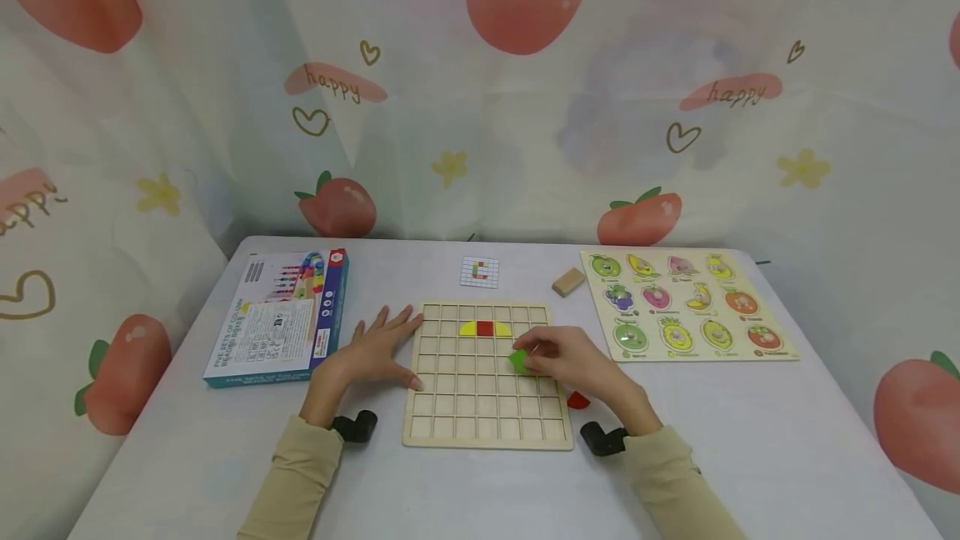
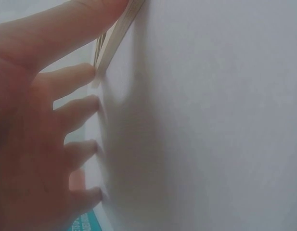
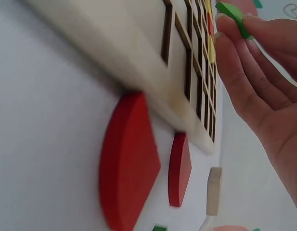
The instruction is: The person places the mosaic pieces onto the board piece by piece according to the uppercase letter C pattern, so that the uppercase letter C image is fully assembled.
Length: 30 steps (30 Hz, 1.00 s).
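Note:
A wooden grid board (image 1: 450, 432) lies in the middle of the white table. Its second row holds a red square (image 1: 485, 328) between two yellow quarter-round pieces (image 1: 468, 328). My right hand (image 1: 536, 357) hovers over the board's right half and pinches a green piece (image 1: 519, 360) (image 3: 233, 17) in its fingertips. My left hand (image 1: 382, 340) lies flat on the table with spread fingers (image 2: 76, 77); the thumb touches the board's left edge (image 2: 114, 38). Two red pieces (image 3: 129, 163) (image 3: 179, 168) lie on the table beside the board's right edge (image 3: 138, 62).
A small pattern card (image 1: 480, 272) lies behind the board. A plain wooden block (image 1: 568, 282) (image 3: 214, 190) sits to its right. A fruit peg puzzle (image 1: 686, 302) fills the back right. A blue game box (image 1: 281, 315) lies at the left. Patterned curtains surround the table.

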### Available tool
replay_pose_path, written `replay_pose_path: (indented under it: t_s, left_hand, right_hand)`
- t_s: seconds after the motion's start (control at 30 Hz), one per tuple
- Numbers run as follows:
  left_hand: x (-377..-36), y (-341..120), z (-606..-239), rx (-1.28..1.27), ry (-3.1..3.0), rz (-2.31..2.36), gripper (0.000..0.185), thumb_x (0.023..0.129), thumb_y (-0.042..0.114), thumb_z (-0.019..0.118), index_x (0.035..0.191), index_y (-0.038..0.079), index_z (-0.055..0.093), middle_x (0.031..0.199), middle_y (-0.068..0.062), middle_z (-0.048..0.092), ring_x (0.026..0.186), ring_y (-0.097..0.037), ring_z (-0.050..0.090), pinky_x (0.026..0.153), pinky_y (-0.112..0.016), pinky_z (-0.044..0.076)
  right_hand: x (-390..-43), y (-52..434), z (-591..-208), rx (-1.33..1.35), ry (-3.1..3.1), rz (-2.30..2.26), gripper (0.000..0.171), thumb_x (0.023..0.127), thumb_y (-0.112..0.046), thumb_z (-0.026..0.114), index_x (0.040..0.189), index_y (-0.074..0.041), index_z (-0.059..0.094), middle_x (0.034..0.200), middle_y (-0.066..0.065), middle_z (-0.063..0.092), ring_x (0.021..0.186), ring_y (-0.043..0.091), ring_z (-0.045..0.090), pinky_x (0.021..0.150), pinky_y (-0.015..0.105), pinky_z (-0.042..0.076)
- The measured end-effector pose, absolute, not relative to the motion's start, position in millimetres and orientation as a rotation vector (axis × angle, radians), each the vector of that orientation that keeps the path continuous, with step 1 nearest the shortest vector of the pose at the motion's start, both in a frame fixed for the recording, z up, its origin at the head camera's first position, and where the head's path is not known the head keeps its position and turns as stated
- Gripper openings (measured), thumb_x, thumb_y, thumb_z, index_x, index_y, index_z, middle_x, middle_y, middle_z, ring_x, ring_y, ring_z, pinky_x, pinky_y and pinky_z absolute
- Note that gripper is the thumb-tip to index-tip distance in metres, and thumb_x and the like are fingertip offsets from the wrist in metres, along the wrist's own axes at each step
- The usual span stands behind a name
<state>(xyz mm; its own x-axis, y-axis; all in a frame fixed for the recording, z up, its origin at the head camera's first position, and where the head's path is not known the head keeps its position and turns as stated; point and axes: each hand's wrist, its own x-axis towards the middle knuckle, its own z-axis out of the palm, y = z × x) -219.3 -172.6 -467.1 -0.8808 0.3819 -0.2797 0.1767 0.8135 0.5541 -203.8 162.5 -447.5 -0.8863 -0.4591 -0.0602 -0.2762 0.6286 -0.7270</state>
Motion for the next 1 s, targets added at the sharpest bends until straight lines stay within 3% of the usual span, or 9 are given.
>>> replay_pose_path:
  t_s: [0.27,0.5,1.0]
  left_hand:
    - [-221,-173,-470,0.421,2.620,0.743,0.108,0.078,0.041,0.089,0.164,0.017,0.029,0.173,-0.010,0.014,0.159,-0.044,-0.003,0.123,-0.070,-0.005]
    - [-222,-174,-469,0.412,2.609,0.751,0.108,0.077,0.041,0.090,0.164,0.018,0.030,0.173,-0.010,0.014,0.159,-0.043,-0.004,0.123,-0.070,-0.006]
    - [-222,-175,-469,0.408,2.597,0.768,0.108,0.077,0.039,0.090,0.164,0.018,0.029,0.173,-0.009,0.014,0.159,-0.042,-0.006,0.123,-0.069,-0.007]
  right_hand:
    - [-211,144,-447,-0.613,2.594,-1.154,0.028,0.092,-0.004,0.072,0.120,-0.004,0.074,0.110,0.008,0.075,0.090,0.015,0.069,0.083,0.027,0.059]
    - [-217,126,-450,-0.611,2.632,-1.113,0.029,0.091,-0.002,0.072,0.120,-0.002,0.074,0.111,0.008,0.073,0.092,0.015,0.068,0.089,0.035,0.060]
    - [-235,93,-456,-0.534,2.662,-1.053,0.027,0.090,-0.004,0.076,0.117,-0.001,0.075,0.108,0.008,0.075,0.090,0.013,0.066,0.081,0.029,0.058]
